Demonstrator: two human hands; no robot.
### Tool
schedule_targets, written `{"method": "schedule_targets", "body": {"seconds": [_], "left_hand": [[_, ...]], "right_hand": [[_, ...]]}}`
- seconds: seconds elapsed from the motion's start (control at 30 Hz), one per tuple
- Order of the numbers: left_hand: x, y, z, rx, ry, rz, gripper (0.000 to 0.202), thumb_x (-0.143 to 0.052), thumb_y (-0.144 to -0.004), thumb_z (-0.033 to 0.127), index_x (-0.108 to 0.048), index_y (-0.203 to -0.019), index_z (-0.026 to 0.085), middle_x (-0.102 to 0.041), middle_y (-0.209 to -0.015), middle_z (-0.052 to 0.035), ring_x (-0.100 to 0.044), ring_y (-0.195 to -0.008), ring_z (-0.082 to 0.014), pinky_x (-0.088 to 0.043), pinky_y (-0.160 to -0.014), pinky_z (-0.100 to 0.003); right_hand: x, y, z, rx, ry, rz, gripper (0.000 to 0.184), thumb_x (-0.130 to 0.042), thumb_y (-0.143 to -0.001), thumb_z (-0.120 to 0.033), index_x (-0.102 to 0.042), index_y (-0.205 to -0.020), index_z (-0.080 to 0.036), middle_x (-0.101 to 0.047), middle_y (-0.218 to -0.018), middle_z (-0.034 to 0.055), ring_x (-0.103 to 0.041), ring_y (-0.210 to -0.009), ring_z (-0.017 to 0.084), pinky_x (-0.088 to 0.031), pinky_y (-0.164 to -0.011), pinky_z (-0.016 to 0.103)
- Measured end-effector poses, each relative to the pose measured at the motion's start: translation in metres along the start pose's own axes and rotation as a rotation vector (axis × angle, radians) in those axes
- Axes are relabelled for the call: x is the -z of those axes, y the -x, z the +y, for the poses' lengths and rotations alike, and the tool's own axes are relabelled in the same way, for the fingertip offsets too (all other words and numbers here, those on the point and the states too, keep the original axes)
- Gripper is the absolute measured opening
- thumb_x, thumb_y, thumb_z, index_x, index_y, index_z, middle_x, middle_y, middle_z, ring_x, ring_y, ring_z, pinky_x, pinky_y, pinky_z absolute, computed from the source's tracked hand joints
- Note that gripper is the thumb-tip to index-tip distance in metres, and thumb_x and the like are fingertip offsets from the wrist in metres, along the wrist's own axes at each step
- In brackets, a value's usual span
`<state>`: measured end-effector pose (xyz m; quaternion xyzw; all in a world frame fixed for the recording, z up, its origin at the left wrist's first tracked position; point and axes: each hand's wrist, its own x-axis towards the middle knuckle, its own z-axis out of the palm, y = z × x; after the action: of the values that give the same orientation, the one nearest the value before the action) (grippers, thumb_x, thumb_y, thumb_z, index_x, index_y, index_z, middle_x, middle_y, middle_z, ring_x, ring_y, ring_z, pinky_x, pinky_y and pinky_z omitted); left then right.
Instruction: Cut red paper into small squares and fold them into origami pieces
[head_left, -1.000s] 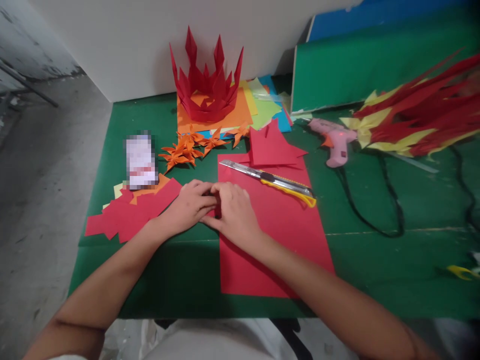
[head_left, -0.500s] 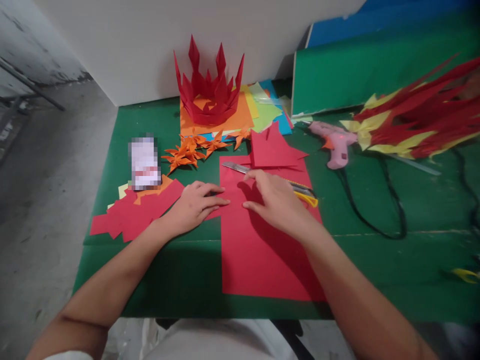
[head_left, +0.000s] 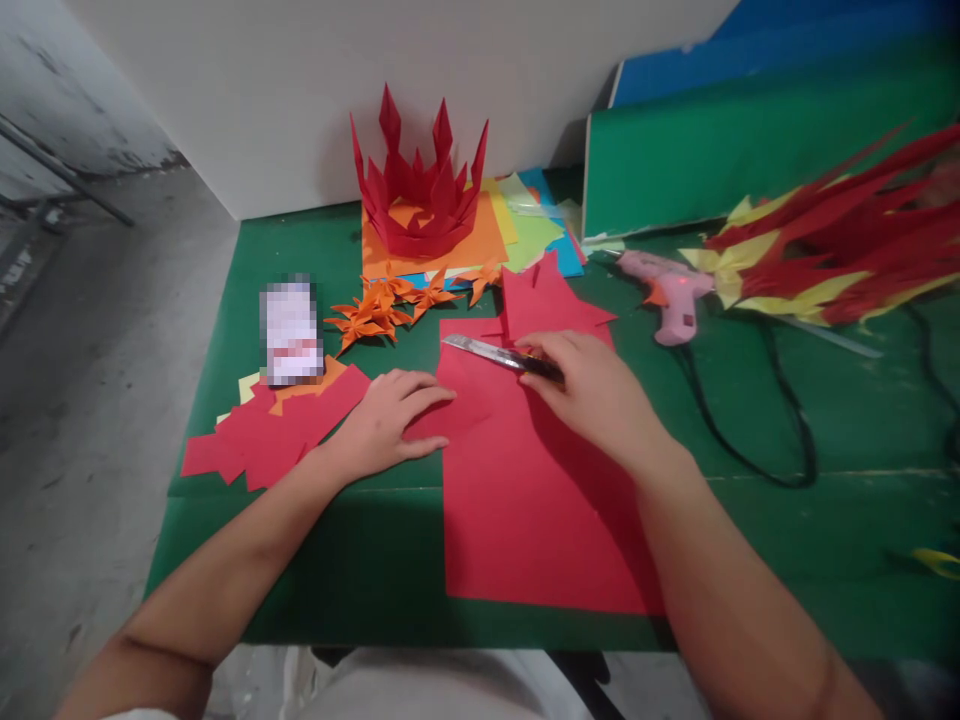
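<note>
My right hand (head_left: 600,390) is closed around a utility knife (head_left: 487,352), its long blade pointing left over a large red paper sheet (head_left: 555,530). The knife's handle is mostly hidden in my fingers. My left hand (head_left: 394,420) rests with its fingers spread on a smaller red paper piece (head_left: 459,405), which overlaps the sheet's left edge. Red paper pieces with pointed corners (head_left: 551,300) lie on the sheet's far end. Left of my left hand is a pile of red paper cutouts (head_left: 262,430).
A red folded-paper crown (head_left: 424,240) stands on coloured paper at the back, near orange paper flowers (head_left: 375,312). A blurred-out phone (head_left: 292,330) lies left. To the right are a pink glue gun (head_left: 667,285) with a looping cord and a red and yellow paper piece (head_left: 840,235).
My right hand has picked up the utility knife from the red sheet. My left hand's thumb has spread further from its fingers, and the small red piece has shifted slightly.
</note>
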<state>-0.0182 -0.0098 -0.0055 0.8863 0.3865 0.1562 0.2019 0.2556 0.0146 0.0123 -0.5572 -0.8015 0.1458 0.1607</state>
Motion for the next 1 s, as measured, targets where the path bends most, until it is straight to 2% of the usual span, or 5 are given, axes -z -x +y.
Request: {"method": "schedule_targets", "body": {"seconds": [0.13,0.27,0.53,0.77,1.0], "left_hand": [[0.002,0.000,0.003,0.054,0.038,-0.017,0.043,-0.061,-0.088,0.042,-0.054,-0.123,0.019,-0.060,-0.122,-0.0130,-0.055,-0.113,-0.0271,-0.042,-0.097,-0.044],[0.003,0.000,0.004,0.043,0.058,-0.026,0.036,-0.060,-0.089,0.038,-0.054,-0.121,0.020,-0.059,-0.120,-0.0121,-0.055,-0.113,-0.0265,-0.042,-0.097,-0.042],[0.003,0.000,0.004,-0.031,0.027,0.006,0.027,-0.058,-0.090,0.036,-0.060,-0.113,0.021,-0.059,-0.117,-0.0114,-0.056,-0.112,-0.0251,-0.046,-0.093,-0.040],[0.000,-0.001,0.000,-0.097,0.033,0.018,0.031,-0.057,-0.092,0.038,-0.059,-0.117,0.019,-0.063,-0.128,-0.0114,-0.057,-0.121,-0.0248,-0.042,-0.104,-0.042],[-0.005,-0.005,-0.002,-0.125,0.076,0.121,0.026,-0.042,-0.099,0.020,-0.063,-0.114,0.016,-0.070,-0.117,-0.0104,-0.064,-0.112,-0.0202,-0.050,-0.099,-0.040]], "right_hand": [[0.007,0.000,0.004,0.035,-0.048,0.026,0.030,-0.056,-0.085,-0.019,-0.064,-0.114,-0.021,-0.064,-0.102,0.0108,-0.058,-0.097,0.028,-0.045,-0.085,0.041],[0.009,0.000,0.008,0.070,-0.066,0.045,0.031,-0.054,-0.086,-0.019,-0.068,-0.113,-0.024,-0.062,-0.097,0.0095,-0.056,-0.093,0.027,-0.046,-0.084,0.041],[0.004,0.001,0.008,0.107,-0.098,-0.128,0.032,-0.051,-0.090,-0.022,-0.074,-0.112,-0.027,-0.062,-0.098,0.0094,-0.056,-0.092,0.025,-0.045,-0.083,0.041],[0.008,0.004,0.014,0.142,-0.143,-0.170,0.033,-0.053,-0.088,-0.019,-0.076,-0.108,-0.030,-0.063,-0.100,0.0080,-0.056,-0.093,0.024,-0.045,-0.082,0.039],[0.008,0.004,0.013,0.173,-0.095,-0.180,0.034,-0.052,-0.088,-0.016,-0.076,-0.107,-0.032,-0.064,-0.100,0.0082,-0.056,-0.093,0.023,-0.046,-0.081,0.038]]}}
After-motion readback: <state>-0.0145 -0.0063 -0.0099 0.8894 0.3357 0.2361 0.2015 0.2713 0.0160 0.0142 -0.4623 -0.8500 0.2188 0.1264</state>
